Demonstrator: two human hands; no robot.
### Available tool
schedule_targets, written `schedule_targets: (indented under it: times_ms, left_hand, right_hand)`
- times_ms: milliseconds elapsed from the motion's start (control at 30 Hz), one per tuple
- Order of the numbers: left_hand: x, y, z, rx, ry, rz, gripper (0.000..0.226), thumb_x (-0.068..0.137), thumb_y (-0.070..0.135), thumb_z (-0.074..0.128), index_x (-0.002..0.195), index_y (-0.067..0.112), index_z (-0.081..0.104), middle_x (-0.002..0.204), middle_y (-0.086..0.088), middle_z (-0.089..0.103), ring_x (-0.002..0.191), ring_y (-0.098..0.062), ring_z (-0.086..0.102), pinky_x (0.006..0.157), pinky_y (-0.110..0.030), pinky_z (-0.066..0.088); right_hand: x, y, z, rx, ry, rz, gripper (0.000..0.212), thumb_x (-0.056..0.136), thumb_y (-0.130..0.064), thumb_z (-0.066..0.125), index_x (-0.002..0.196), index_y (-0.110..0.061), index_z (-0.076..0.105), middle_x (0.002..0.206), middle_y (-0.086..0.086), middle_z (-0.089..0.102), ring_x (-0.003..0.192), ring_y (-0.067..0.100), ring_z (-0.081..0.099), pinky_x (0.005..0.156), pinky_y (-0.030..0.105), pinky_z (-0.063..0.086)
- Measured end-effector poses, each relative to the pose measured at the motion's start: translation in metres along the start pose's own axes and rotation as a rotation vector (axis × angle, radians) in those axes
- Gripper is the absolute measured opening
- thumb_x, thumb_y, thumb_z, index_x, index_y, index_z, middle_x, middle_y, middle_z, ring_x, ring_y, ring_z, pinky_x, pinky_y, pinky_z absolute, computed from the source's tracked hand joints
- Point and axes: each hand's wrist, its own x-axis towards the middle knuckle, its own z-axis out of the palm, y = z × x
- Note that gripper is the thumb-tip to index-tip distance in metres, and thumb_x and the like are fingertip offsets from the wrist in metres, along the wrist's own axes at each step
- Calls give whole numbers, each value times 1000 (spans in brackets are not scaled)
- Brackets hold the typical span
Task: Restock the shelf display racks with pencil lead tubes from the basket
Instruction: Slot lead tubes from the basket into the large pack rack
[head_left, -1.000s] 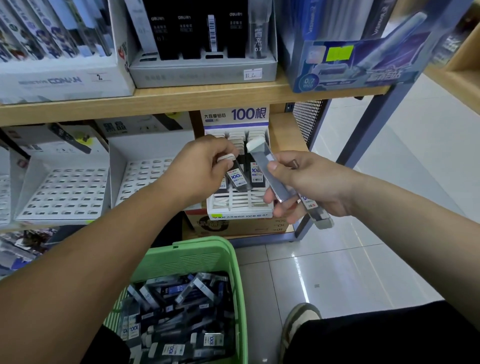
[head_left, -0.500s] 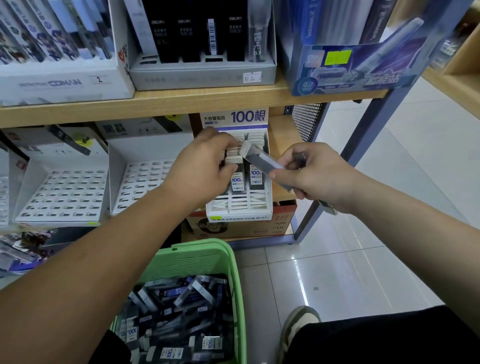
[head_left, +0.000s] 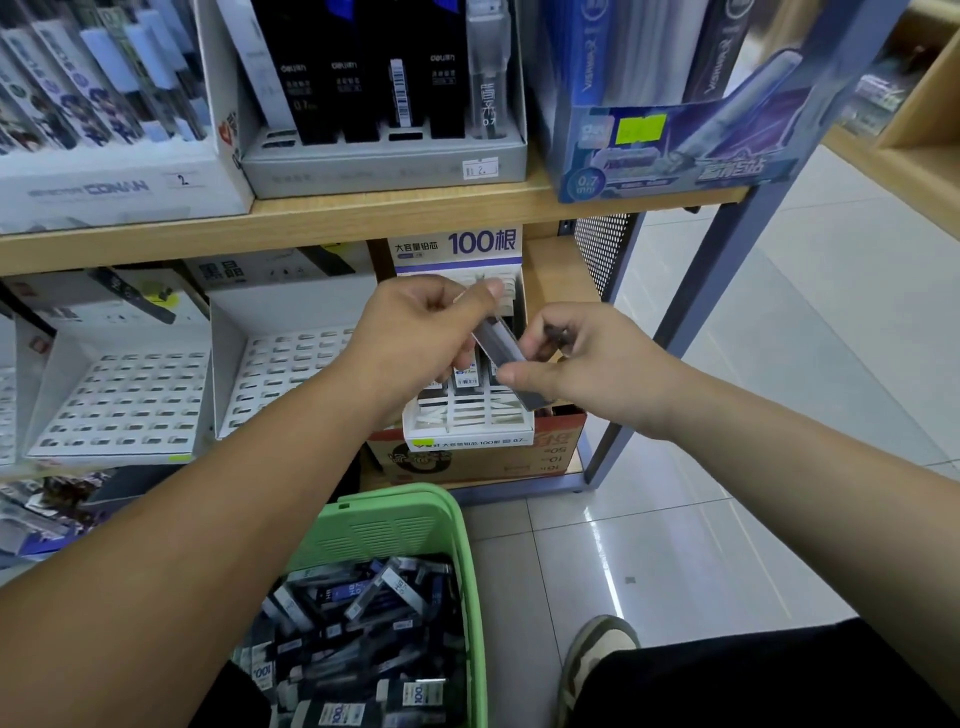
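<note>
On the left, the white slotted racks show only empty slots. The green basket near you holds a deep pile of lead tubes, so I judge most of the restocking is yet to do. Your left hand pinches the upper end of one tube, and your right hand grips its lower end. Behind them, the small rack has standing tubes in its far rows and bare near rows.

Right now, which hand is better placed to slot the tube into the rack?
Left, probably: the left hand pinches the tube by its top, directly before the rack; the right hand holds its lower end, further right.
</note>
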Motion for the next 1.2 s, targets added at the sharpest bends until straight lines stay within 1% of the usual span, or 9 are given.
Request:
schedule_targets:
  times_ms: [100,200,267,333,433,567,833,1000,1200]
  left_hand:
    - [6,-2,-7,-4,-45,-35,12,99,20,69,100,9,75,69,-7,71,62,-21,64,61,-33,56]
    - [7,0,-14,109,-51,45,22,99,7,67,121,11,66,84,-7,72,67,-14,69,66,-28,60]
    - [6,-1,-16,241,-32,167,26,98,8,67,121,19,63,89,-4,66,72,-17,66,69,-32,59]
    - [6,-4,-17,333,-17,259,23,96,8,68,112,24,63,87,3,62,69,-10,58,67,-27,53]
    - [5,-8,-12,399,-2,334,20,95,8,68,104,26,65,87,10,63,70,-5,58,71,-27,54]
    - [-1,-9,-2,500,-17,398,22,96,10,69,103,30,63,86,13,62,77,-5,60,76,-27,55]
    - [4,-11,-4,590,-37,447,21,96,10,67,110,26,64,86,12,64,76,-5,60,73,-27,54]
    - [5,-15,-3,640,-53,486,23,97,10,67,116,23,66,95,8,67,81,-9,61,81,-35,56]
    - [4,-16,0,609,-47,512,21,97,9,67,113,22,66,90,15,62,82,-6,60,81,-34,55]
  right_hand:
    - [-2,0,-5,89,-31,179,27,91,-37,77,104,-14,73,78,7,68,65,16,58,55,26,51]
    - [-1,2,-19,251,24,309,27,103,-36,58,108,-14,73,76,-3,69,69,17,55,58,27,43]
    - [-2,1,-26,341,109,328,32,105,-34,53,106,-12,76,86,-3,73,82,20,64,69,31,50]
    - [-5,-2,-29,252,168,332,41,105,-38,45,102,-15,79,88,-2,71,86,20,64,74,31,51]
    - [-8,-6,-32,149,192,342,50,104,-44,36,96,-17,77,76,9,56,61,20,50,58,33,43]
    - [-12,-4,-36,228,180,365,39,101,-36,41,100,-9,69,61,9,41,47,19,32,46,28,29]
    - [-15,5,-45,334,258,324,27,102,-30,61,107,-6,71,64,11,64,50,21,53,48,30,47]
    - [-16,8,-48,349,225,303,27,95,-30,73,108,-6,72,74,14,72,60,24,64,54,33,54]
    - [-20,6,-49,385,189,308,25,89,-23,81,107,-8,74,78,17,74,62,25,68,56,33,56]
